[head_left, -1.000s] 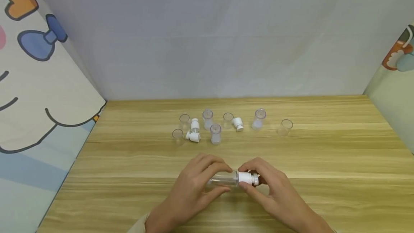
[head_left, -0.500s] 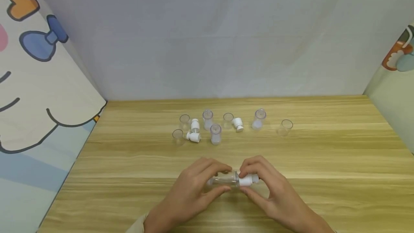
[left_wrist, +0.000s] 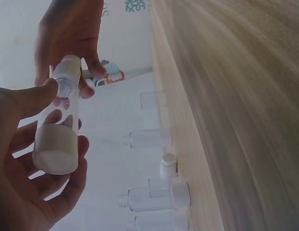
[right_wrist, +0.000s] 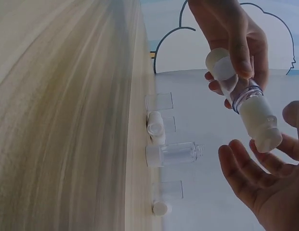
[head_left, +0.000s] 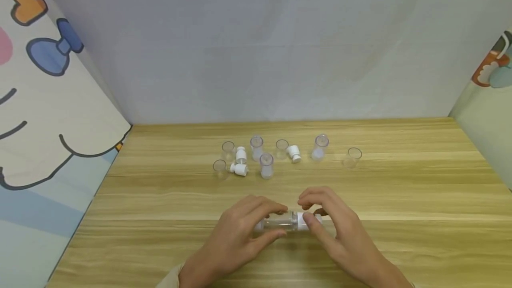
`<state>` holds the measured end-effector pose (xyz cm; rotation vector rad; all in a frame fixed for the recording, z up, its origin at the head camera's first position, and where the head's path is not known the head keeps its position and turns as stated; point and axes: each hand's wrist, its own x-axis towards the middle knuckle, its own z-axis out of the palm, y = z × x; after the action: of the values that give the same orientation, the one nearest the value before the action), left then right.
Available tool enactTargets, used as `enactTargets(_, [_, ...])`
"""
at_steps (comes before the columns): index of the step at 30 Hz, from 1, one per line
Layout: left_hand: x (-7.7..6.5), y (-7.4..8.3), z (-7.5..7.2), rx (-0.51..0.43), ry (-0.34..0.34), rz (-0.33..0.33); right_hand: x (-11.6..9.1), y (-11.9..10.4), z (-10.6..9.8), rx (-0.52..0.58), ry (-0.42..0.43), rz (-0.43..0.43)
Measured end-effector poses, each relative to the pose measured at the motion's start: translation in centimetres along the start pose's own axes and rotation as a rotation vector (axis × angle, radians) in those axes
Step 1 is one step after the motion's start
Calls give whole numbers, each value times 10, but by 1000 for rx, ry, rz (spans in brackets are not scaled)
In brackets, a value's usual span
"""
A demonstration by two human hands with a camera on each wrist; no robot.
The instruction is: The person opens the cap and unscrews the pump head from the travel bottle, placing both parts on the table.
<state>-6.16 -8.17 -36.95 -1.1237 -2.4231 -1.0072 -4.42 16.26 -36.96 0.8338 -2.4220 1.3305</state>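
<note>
My left hand point(head_left: 236, 232) grips a clear bottle point(head_left: 280, 220) lying sideways above the table, its thumb on one side and fingers on the other. The bottle's white base point(left_wrist: 56, 149) faces the left wrist camera. On its other end sits a white pump head point(right_wrist: 256, 115), joined to the bottle neck. Around that pump head, my right hand point(head_left: 344, 234) has its fingers loosely spread. The right wrist view shows a gap between the right thumb and the pump head, whose tip point(right_wrist: 268, 138) is close to the fingers; whether they touch I cannot tell.
Farther back on the wooden table point(head_left: 400, 168) stand three clear bottles, one at the right point(head_left: 320, 148). Among them are several clear caps, such as the rightmost cap point(head_left: 353, 158), and three white pump heads, one lying alone point(head_left: 294, 154). A pale curtain point(head_left: 280, 57) hangs behind.
My right fingers have come off the white pump head and spread, the forefinger side lifting away. The left hand keeps its hold on the bottle, nearly still. Objects at the back have not moved.
</note>
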Motion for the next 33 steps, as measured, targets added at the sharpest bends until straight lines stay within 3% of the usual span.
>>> enactTargets(6, [3,3,1,94,119,108,-1,-1,-2,25,-61,176])
enactTargets(10, [5,3,1,135,134,127,-2,-1,-2,34,-72,181])
enactTargets(23, [4,1,2,87,152,121,-3,3,-4,10,-20,-71])
enactTargets(29, [3,0,2,54,151,99,2,5,-2,33,57,-242])
enactTargets(33, [2,-1,1,34,137,95,4,3,-2,30,87,-307])
